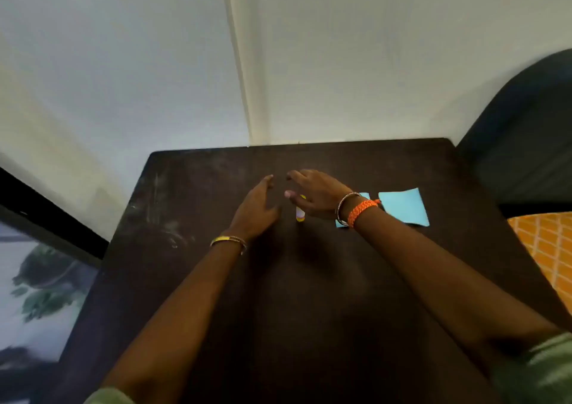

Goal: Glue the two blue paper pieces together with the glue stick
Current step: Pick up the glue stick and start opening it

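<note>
A small glue stick (300,214), white and yellow, lies on the dark table (309,295) just under my right hand (315,194). That hand hovers above it with fingers spread and holds nothing. My left hand (258,210) floats to the left of the stick, fingers straight, empty. One light blue paper piece (404,207) lies flat to the right of my right wrist. A second blue piece (340,223) is mostly hidden beneath that wrist; only its corners show.
The table's far edge meets a white wall (340,62). A dark chair back (526,131) stands at the right, with an orange patterned cloth (544,248) below it. A framed picture (40,279) leans at the left.
</note>
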